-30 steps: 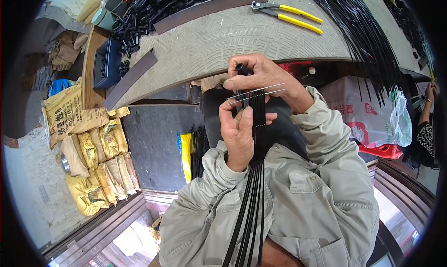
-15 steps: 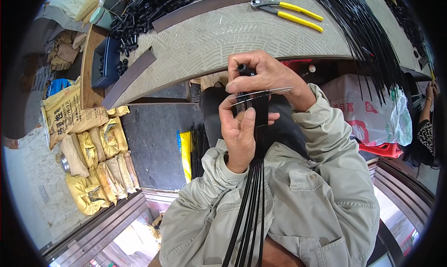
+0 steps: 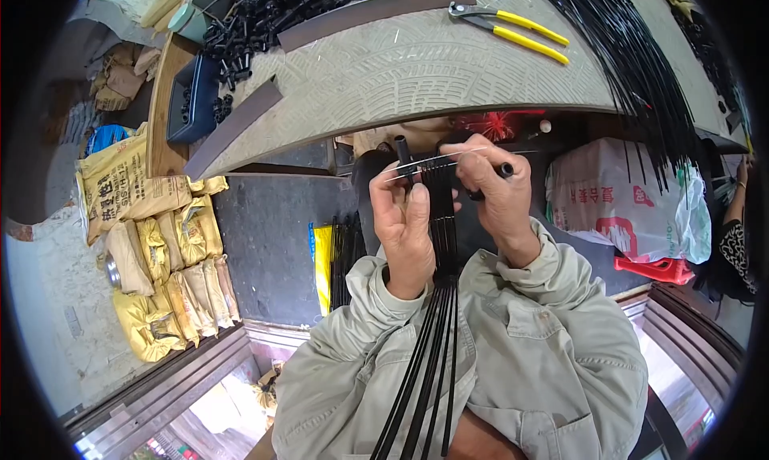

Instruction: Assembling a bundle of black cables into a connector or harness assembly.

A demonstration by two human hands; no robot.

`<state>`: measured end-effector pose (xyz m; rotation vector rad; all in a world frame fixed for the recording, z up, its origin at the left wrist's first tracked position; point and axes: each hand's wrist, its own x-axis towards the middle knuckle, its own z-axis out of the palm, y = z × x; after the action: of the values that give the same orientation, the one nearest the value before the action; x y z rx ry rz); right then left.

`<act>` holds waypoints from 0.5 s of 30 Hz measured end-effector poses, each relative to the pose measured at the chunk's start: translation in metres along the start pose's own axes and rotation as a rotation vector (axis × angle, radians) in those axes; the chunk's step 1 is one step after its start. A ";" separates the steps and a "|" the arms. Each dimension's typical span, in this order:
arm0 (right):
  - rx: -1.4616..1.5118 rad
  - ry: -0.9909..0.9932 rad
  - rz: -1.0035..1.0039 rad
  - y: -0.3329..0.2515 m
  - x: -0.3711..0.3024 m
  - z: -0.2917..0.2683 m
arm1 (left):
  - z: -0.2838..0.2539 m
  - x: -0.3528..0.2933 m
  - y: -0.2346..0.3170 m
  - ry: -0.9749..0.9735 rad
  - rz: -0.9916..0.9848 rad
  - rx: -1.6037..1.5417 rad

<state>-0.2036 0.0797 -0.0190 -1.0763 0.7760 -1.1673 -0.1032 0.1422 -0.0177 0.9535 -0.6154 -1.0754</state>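
My left hand (image 3: 407, 240) is closed at the near end of a flat bundle of thin black rods (image 3: 442, 219), which trails down across my lap. At its fingertips a short black tube (image 3: 403, 149) stands up. A thin pale strip (image 3: 460, 151) crosses the rods' upper ends and reaches to my right hand (image 3: 506, 203). That hand is closed around another black tube, its round open end (image 3: 505, 170) showing beside the fingers. Fingers partly hide how the strip meets the rods.
Ahead is a bench (image 3: 360, 83) carrying yellow-handled pincers (image 3: 521, 35), dark curved strips (image 3: 376, 15), a heap of black tubes (image 3: 272, 15) and many black rods (image 3: 633, 59). A blue bin (image 3: 192, 99) sits at its left. Sacks (image 3: 188, 236) lie left, a white bag (image 3: 625, 195) right.
My right hand has moved down and to the right, away from above my left hand. A black tube now stands exposed at my left fingertips. The view has shifted slightly.
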 end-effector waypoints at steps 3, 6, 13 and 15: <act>0.021 0.012 0.078 -0.002 -0.005 0.004 | 0.001 0.002 -0.001 0.013 0.034 0.015; 0.097 0.053 0.084 -0.004 -0.008 0.011 | 0.004 -0.001 0.003 0.013 0.028 -0.011; -0.133 -0.163 -0.080 0.016 -0.006 0.011 | -0.006 -0.001 0.004 0.002 0.063 0.042; -0.039 -0.151 -0.022 0.014 -0.005 0.011 | -0.011 0.004 0.015 -0.044 0.001 0.017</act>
<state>-0.1903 0.0876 -0.0291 -1.1935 0.6726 -1.0789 -0.0857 0.1446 -0.0102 0.9463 -0.6616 -1.0940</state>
